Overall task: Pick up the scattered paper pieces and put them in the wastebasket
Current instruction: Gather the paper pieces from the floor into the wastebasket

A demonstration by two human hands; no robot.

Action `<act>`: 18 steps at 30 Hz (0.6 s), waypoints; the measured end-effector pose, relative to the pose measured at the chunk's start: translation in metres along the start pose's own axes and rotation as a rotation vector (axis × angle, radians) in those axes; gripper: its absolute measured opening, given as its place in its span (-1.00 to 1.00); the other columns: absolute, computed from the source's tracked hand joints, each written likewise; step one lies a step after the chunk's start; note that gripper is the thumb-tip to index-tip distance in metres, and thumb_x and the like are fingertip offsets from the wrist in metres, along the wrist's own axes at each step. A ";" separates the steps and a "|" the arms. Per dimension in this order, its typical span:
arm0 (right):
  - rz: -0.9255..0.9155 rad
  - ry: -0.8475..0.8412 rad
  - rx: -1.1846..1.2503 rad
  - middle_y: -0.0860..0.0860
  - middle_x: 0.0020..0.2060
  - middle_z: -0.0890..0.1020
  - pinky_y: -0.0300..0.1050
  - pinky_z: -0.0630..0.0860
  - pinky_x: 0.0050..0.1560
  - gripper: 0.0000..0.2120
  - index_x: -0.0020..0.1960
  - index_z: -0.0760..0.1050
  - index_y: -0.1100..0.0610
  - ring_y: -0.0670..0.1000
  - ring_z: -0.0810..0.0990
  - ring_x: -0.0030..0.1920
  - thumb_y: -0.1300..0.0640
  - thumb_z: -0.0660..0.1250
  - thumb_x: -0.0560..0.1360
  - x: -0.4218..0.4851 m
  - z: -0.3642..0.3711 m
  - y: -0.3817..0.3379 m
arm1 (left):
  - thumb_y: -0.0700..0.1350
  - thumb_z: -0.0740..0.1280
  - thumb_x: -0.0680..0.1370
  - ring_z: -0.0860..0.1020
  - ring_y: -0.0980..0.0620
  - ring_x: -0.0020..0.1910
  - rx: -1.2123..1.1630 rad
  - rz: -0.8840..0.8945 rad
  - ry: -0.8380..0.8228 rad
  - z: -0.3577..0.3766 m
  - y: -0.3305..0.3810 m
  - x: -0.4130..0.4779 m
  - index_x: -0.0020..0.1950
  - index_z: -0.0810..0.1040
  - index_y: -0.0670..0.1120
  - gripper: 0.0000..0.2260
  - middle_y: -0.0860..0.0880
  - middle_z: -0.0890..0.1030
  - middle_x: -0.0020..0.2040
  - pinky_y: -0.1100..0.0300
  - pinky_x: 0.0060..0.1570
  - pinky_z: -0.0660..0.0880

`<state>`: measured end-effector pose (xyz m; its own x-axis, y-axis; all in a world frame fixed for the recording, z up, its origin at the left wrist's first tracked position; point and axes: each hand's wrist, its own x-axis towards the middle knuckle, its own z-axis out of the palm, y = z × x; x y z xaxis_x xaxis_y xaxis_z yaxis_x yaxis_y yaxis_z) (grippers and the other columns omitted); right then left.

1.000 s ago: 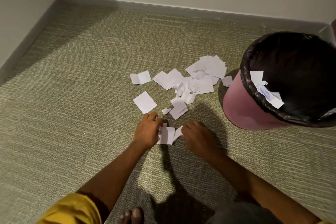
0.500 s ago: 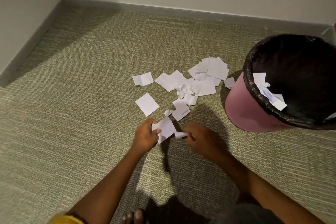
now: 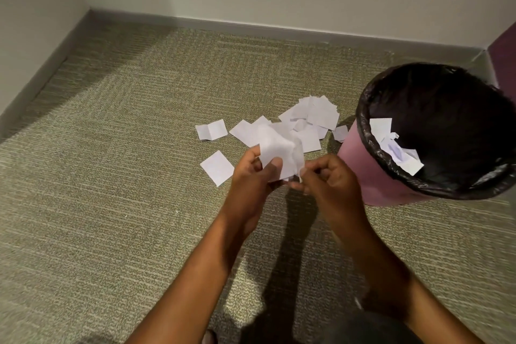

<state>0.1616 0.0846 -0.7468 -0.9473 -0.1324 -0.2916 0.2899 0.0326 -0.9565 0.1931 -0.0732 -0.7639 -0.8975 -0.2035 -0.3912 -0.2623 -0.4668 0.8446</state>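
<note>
My left hand and my right hand are raised above the carpet, both pinching a bunch of white paper pieces between them. Several more white paper pieces lie scattered on the carpet behind the hands, with a single square piece to the left and a folded one farther back. The pink wastebasket with a black liner stands at the right, and a few paper pieces rest on the near inner side of its rim.
Green-beige carpet covers the floor. White walls with a grey baseboard close off the back and the left. A purple panel is at the far right behind the basket.
Both hands have lifted from the carpet with the paper pieces gathered there and now hold them up in front of the scattered pile. The view has tilted up slightly.
</note>
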 end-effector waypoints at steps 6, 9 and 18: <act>-0.103 0.000 0.184 0.08 0.12 0.77 -0.25 0.66 -0.13 -0.49 0.43 0.50 0.14 0.04 0.78 0.04 0.55 0.26 0.59 -0.015 -0.030 -0.078 | -0.25 0.42 0.61 0.72 -0.28 0.12 0.198 0.178 -0.036 0.077 0.042 0.007 0.39 0.54 -0.11 -0.66 -0.16 0.74 0.19 -0.10 -0.04 0.67; -0.142 0.040 0.167 0.04 0.21 0.76 -0.11 0.69 0.06 -0.35 0.53 0.42 0.05 0.04 0.76 0.19 0.55 0.28 0.56 -0.017 -0.055 -0.097 | -0.21 0.41 0.57 0.70 -0.26 0.17 0.284 0.237 -0.066 0.115 0.051 0.012 0.37 0.55 -0.12 -0.64 -0.18 0.72 0.19 -0.20 0.11 0.67; -0.064 0.270 0.241 -0.01 0.35 0.69 0.07 0.63 0.15 -0.26 0.64 0.26 -0.02 0.11 0.69 0.34 0.46 0.25 0.56 0.002 -0.126 -0.095 | -0.52 0.14 0.54 0.55 -0.03 0.40 0.462 0.002 -0.328 0.181 0.054 0.022 0.62 0.37 -0.17 -0.35 -0.11 0.56 0.44 0.12 0.28 0.54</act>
<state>0.1148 0.2064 -0.6574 -0.9572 0.1403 -0.2530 0.2218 -0.2057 -0.9532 0.0950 0.0534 -0.6606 -0.9420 0.1089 -0.3175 -0.3220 -0.0263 0.9464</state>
